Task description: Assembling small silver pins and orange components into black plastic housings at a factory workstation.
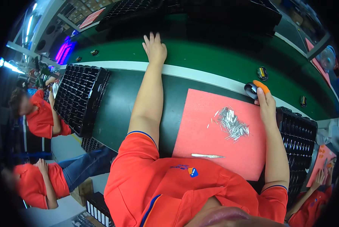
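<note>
My left hand reaches far out over the green conveyor belt, fingers spread and nothing in them. At the belt's near edge, my right hand grips a glossy black rounded part between thumb and fingers. An orange finger cot covers one of its fingertips. Below that hand lies a pink foam mat with a loose heap of small silvery slivers. Pale pointed tweezers rest near the mat's front edge. A small black and yellow part sits on the belt beyond my right hand.
Stacked black moulded trays stand at the left, and more black trays at the right. Other small parts ride on the belt, one far right. A dark tray lies across the belt. Co-workers in red shirts are on both sides.
</note>
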`<state>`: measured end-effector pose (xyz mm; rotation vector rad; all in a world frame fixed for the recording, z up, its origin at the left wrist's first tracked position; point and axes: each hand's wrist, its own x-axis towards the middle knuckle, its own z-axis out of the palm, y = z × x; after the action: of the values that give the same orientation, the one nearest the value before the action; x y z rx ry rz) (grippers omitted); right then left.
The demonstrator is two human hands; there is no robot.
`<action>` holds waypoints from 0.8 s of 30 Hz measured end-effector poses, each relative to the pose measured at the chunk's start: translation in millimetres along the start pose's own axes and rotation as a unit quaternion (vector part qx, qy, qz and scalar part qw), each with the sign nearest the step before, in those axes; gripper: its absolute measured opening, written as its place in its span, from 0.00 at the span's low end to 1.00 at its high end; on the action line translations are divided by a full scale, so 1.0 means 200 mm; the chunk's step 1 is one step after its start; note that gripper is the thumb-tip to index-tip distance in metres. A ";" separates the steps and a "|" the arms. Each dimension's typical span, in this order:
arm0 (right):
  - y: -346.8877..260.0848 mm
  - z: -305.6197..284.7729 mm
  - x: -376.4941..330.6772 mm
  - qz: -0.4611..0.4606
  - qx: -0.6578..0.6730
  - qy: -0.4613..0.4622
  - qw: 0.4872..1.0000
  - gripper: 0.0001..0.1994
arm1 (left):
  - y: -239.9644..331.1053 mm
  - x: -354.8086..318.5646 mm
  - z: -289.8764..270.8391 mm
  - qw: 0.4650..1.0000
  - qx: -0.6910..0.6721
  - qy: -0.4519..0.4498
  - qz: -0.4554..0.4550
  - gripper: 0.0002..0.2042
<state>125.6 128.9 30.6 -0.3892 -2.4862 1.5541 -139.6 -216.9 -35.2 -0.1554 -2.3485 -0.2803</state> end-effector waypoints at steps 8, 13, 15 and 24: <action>0.05 0.00 0.01 -0.012 -0.054 -0.012 0.998 0.19 | 0.07 -0.01 -0.04 0.994 -0.009 -0.109 -0.012 0.15; 0.02 -0.01 -0.01 -0.029 -0.045 0.003 0.999 0.18 | 0.34 -0.04 -0.13 0.943 -0.307 -0.113 -0.060 0.16; 0.04 -0.01 -0.01 -0.024 -0.012 0.020 0.999 0.18 | 0.52 -0.07 -0.16 0.846 -0.493 -0.152 -0.135 0.18; 0.08 -0.02 0.04 -0.041 0.069 0.052 0.995 0.19 | 1.10 -0.42 -0.48 0.328 -0.781 -0.392 -0.358 0.13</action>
<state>120.8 142.2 19.1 -0.3339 -2.2719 1.6186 27.8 -30.8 6.7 -0.1122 -1.5451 -3.4700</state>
